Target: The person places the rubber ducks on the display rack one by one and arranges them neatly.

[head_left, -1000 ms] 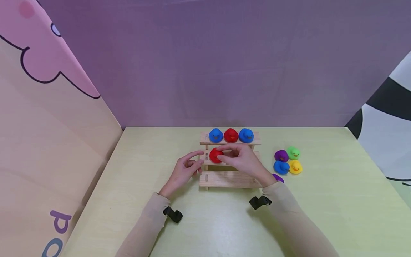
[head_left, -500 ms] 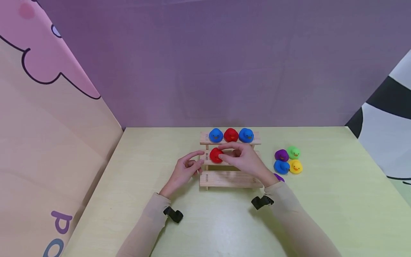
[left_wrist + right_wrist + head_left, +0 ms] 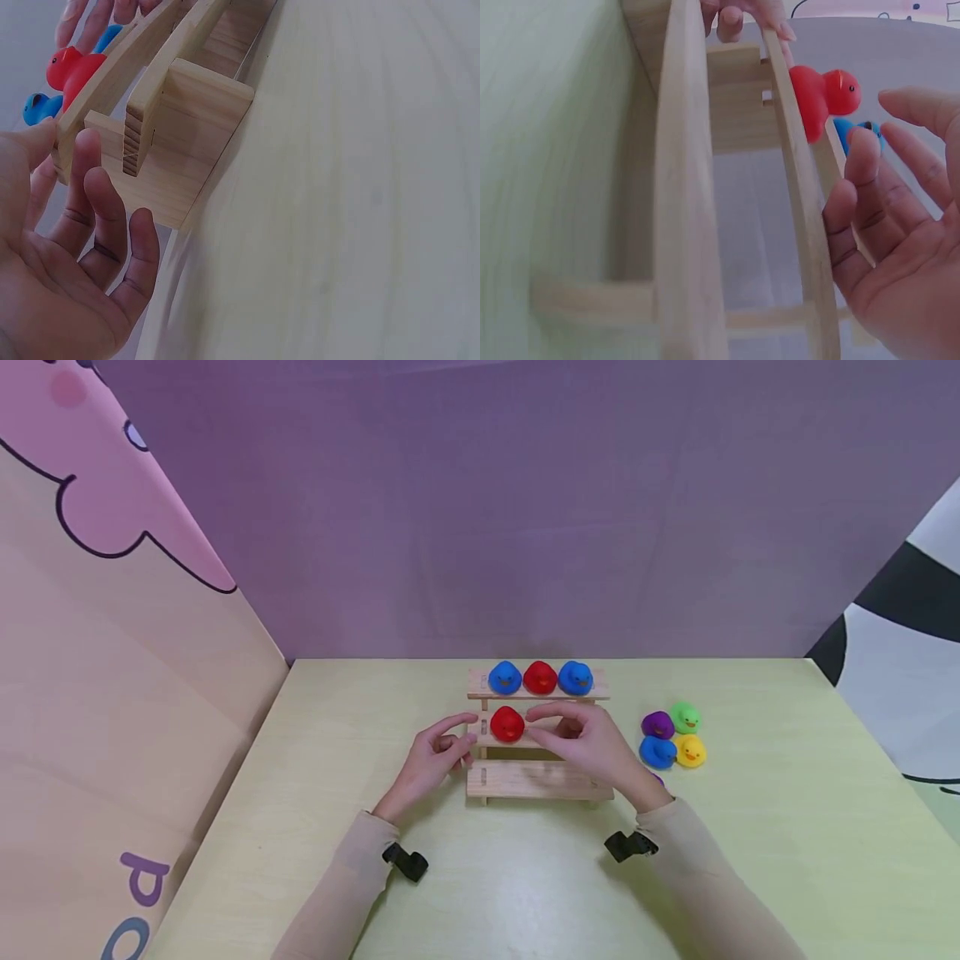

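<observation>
A red rubber duck (image 3: 507, 725) sits at the left end of the middle step of a three-tier wooden shelf (image 3: 540, 779). My left hand (image 3: 431, 762) holds that step's left end between thumb and index finger, its other fingers loosely bent in the left wrist view. Just right of the duck is my right hand (image 3: 588, 743), thumb and index finger spread with a small gap to it. In the right wrist view nothing lies between the fingers of that hand, and the red duck (image 3: 821, 97) stands upright on the board.
On the top step stand a blue duck (image 3: 506, 678), a red duck (image 3: 540, 677) and another blue duck (image 3: 576, 678). Right of the shelf several ducks cluster on the table, among them purple (image 3: 657, 724), green (image 3: 686, 717) and yellow (image 3: 690, 750); one purple duck is mostly hidden by the right wrist.
My right hand has let go of the red duck and moved a little to the right. The duck stays on the middle step, and the left hand holds its place.
</observation>
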Tool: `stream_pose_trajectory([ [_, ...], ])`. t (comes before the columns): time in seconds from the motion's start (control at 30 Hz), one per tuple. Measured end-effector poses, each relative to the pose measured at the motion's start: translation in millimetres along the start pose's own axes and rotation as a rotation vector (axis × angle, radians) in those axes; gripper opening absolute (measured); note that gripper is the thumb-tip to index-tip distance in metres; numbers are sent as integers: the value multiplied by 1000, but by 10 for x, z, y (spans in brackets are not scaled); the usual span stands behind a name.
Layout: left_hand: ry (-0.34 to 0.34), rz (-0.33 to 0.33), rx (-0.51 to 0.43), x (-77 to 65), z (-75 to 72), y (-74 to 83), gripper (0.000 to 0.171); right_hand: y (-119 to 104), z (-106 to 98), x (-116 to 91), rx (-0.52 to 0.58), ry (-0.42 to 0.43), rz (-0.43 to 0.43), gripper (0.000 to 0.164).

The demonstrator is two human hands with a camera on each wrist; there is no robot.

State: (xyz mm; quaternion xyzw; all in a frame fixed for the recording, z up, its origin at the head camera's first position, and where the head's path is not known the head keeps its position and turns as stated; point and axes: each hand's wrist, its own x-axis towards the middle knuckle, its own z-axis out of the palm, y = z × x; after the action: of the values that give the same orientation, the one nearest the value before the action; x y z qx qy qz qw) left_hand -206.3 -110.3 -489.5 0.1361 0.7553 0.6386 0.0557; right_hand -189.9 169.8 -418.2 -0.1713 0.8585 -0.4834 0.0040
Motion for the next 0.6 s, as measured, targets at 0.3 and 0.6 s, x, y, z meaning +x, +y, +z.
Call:
stream_pose_trajectory([
  [0.3,-3,-10,-7,3,-10,-25,38,129,-150,-151,-3,47,24,28],
  [0.6,2,-8,-13,8,-4,1,37,192,-320,-278,-14,77,20,25],
])
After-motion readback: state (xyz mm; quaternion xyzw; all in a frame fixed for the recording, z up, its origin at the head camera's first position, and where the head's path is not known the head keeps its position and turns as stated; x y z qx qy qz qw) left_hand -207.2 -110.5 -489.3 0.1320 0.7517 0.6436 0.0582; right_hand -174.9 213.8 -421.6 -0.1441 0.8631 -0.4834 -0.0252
